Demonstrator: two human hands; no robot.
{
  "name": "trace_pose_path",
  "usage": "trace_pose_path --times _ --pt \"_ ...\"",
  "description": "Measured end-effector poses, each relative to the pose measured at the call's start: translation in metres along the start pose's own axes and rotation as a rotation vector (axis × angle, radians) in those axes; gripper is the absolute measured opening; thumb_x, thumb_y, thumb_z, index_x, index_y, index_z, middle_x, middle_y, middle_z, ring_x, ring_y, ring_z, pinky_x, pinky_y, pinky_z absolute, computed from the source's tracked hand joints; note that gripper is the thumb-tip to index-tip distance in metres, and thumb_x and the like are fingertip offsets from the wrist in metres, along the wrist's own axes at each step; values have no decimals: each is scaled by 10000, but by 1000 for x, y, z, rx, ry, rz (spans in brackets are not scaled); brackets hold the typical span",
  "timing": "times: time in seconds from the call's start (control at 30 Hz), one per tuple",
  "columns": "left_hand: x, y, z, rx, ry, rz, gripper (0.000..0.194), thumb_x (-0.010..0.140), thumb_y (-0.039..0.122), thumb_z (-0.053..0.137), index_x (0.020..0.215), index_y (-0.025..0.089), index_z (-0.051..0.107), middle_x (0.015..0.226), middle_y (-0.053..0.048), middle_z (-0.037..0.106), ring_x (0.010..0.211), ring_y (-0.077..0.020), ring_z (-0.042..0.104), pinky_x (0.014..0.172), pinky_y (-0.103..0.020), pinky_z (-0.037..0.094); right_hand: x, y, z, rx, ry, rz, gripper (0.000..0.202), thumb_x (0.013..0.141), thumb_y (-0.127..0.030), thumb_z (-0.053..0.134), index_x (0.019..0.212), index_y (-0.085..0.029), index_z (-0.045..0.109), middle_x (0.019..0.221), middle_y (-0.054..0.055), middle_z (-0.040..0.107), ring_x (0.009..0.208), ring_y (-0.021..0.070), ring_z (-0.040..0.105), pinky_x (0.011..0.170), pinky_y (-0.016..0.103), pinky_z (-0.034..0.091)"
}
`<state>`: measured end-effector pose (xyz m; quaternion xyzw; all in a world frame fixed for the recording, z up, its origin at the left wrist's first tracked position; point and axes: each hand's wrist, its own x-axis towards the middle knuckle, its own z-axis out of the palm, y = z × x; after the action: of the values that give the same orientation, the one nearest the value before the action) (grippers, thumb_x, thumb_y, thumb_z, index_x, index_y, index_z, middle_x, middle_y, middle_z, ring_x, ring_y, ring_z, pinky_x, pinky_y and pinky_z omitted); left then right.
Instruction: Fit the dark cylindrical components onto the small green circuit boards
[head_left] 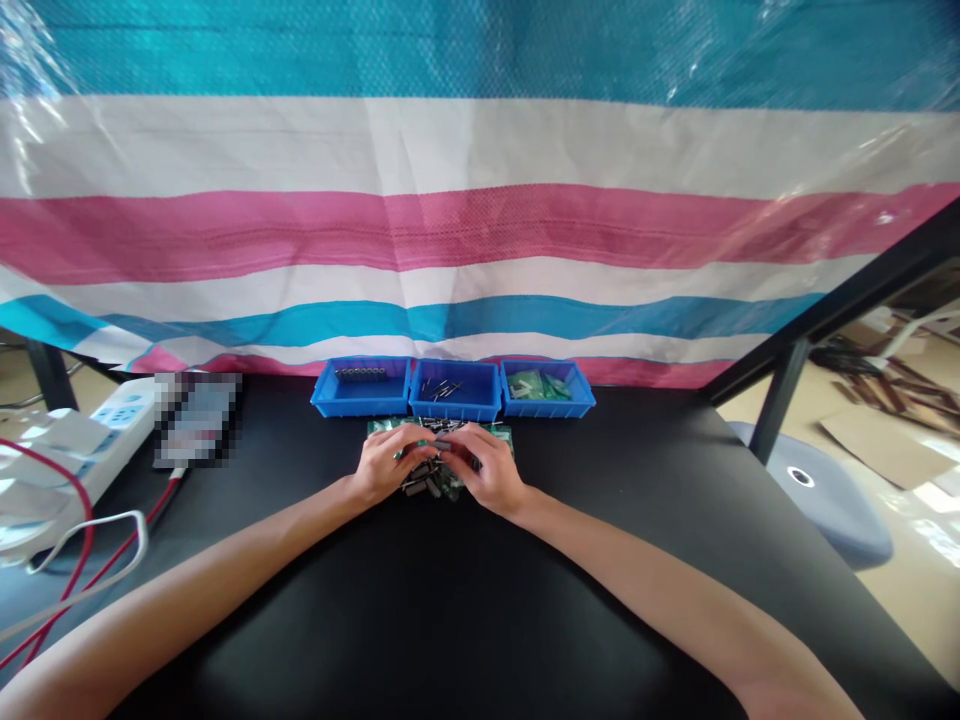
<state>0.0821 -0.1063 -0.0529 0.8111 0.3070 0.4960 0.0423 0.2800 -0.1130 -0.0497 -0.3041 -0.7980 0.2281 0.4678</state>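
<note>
Both hands meet over a pile of small parts (429, 484) on the black table: dark grey cylinders, thin metal pins and green packets. Between the thumb and fingers of my right hand (487, 468) is a small grey cylinder (443, 444). My left hand (388, 465) is closed in a pinch at the cylinder's left end. A small green bit shows by its fingers, but what it grips is too small to make out. Just beyond stand three blue bins: the left bin (361, 408) has a row of grey cylinders, the middle bin (454, 410) thin dark pins, the right bin (547, 408) green packets.
At the left lie a white power strip (112, 425) with plugs, red and white cables (88, 520), and a blurred-out device (199, 420). A striped plastic sheet (450, 230) hangs behind the bins. Beyond the black table's (637, 480) right edge is a grey stool (832, 500).
</note>
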Motion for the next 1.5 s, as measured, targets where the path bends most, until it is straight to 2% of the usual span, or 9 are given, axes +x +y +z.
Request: trace_pose_path --times 0.1,0.2,0.4,0.57,0.8,1.0,1.2,1.33,1.5 --pt "-4 -1 0 -62 19 -75 167 857 178 630 1021 172 599 950 -65 688 653 -92 641 592 -197 518 -1 -1 -1 1 34 14 127 928 -241 544 1006 -189 630 840 55 632 693 146 599 646 266 517" --pt "-8 -3 3 -109 73 -122 162 854 133 605 1011 167 580 940 -66 667 712 -104 643 605 -202 518 -2 -2 -2 0 76 29 118 922 -229 553 1003 -183 624 796 38 608 660 137 577 624 261 501" --pt "-8 -4 6 -139 102 -114 190 850 116 596 1025 178 556 910 -50 687 754 -112 665 621 -192 531 -1 -3 -3 -9 98 29 122 919 -234 556 1008 -191 626 783 32 602 651 134 567 618 257 496" --pt "-8 -2 5 -173 108 -97 189 855 126 587 1030 181 544 926 -70 718 819 -147 704 683 -231 564 -1 -4 -3 -6 125 35 149 922 -234 549 1041 -193 629 780 27 600 659 133 572 626 253 496" --pt "-9 -1 1 -194 61 -81 236 839 149 624 1060 173 544 969 -107 735 724 -141 707 640 -237 568 -2 -3 -4 -37 150 71 168 928 -272 540 1055 -205 627 751 14 597 627 129 555 619 253 494" --pt "-10 -1 -1 -220 32 -73 290 813 102 641 1078 166 544 999 -99 734 570 -79 632 581 -211 533 -2 -2 -3 -24 151 67 167 925 -266 549 1056 -199 627 749 14 594 631 128 558 622 253 490" --pt "-9 0 -1 -234 31 -78 294 813 108 640 1086 168 545 1018 -101 731 540 -66 599 554 -203 510 -2 1 -2 -31 128 77 179 918 -274 564 1059 -201 646 793 34 660 664 140 617 642 255 519" --pt "-8 2 -2 -213 9 -70 313 808 97 641 1097 170 545 1019 -101 734 541 -68 603 551 -201 509 -3 4 1 -22 130 68 206 913 -250 573 1098 -213 655 950 68 717 797 176 681 720 284 556" --pt "-7 3 -3 -181 -2 -64 285 821 104 623 1089 172 555 1034 -104 736 535 -71 608 553 -202 512 -4 2 0 -9 148 69 234 907 -221 577 1128 -217 655 1016 74 728 881 197 699 752 298 572"
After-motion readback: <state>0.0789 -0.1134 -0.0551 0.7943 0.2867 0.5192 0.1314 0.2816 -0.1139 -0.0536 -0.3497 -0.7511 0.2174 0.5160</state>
